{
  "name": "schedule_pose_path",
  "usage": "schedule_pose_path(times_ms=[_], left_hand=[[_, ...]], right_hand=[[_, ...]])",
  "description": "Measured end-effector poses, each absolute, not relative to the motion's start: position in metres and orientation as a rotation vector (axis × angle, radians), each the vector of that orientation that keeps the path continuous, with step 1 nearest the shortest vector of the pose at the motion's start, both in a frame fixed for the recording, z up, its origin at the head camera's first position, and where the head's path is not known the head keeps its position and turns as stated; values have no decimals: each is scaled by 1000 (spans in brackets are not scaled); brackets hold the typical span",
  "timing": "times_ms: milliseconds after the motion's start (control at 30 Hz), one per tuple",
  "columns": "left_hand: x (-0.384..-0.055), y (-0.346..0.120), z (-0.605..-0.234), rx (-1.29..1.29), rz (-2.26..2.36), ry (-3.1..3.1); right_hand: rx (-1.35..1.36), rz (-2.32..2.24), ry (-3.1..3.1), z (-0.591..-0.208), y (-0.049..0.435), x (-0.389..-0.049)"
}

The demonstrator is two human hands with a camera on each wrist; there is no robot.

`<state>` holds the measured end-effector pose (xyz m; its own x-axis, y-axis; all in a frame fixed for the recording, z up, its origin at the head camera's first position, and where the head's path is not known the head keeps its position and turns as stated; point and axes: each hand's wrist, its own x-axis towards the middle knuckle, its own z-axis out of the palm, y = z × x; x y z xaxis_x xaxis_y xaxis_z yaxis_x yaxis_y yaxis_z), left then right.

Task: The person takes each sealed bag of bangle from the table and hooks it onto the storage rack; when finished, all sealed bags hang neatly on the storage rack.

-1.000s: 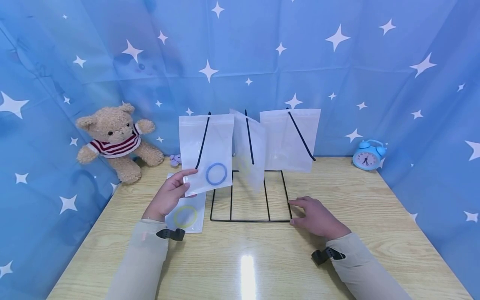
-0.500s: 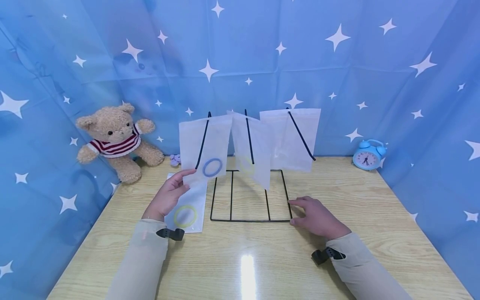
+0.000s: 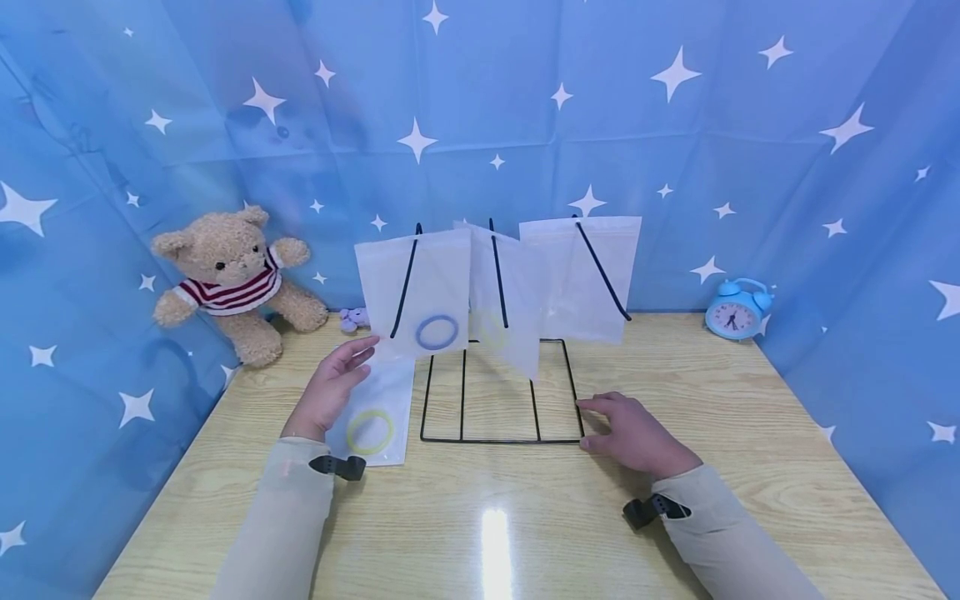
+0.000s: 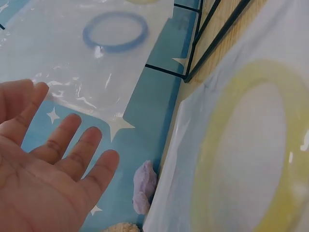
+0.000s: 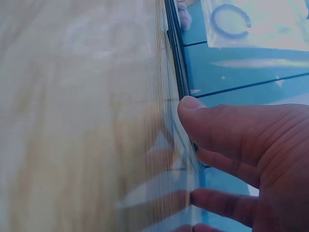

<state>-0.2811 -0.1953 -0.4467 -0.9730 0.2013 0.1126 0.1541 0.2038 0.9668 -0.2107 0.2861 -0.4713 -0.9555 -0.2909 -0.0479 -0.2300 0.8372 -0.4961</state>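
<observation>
A black wire display rack (image 3: 501, 442) stands on the table. From its left prong hangs a clear zip bag (image 3: 401, 287) with a blue ring (image 3: 437, 332) inside. My left hand (image 3: 330, 387) is beside that bag's lower left edge, fingers spread and apart from it in the left wrist view. Beneath this hand lies another bag with a yellow ring (image 3: 370, 432). My right hand (image 3: 633, 429) rests its thumb and fingertips against the rack's right base bar, near the front corner. The middle prong carries a turned bag (image 3: 517, 275) with a faint yellow ring.
On the right prong hangs a bag (image 3: 581, 283). A teddy bear (image 3: 225, 275) sits at the back left, a small purple toy (image 3: 352, 319) near it. A blue alarm clock (image 3: 737, 310) stands at the back right. Behind hangs a blue star curtain (image 3: 495, 100).
My left hand has let go of the blue-ring bag's lower edge and drawn slightly left. That bag has swung back, and the middle bag has turned a little. The right hand stays put.
</observation>
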Motion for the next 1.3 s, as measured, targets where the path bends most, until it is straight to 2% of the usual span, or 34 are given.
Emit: schedule_pose_path(times_ms=[667, 1300], left_hand=[[-292, -238, -467, -351, 2011, 2364], [-291, -244, -466, -561, 1872, 2392]], right_hand=[[-420, -754, 2904, -471, 285, -212], [-408, -753, 2891, -467, 284, -210]])
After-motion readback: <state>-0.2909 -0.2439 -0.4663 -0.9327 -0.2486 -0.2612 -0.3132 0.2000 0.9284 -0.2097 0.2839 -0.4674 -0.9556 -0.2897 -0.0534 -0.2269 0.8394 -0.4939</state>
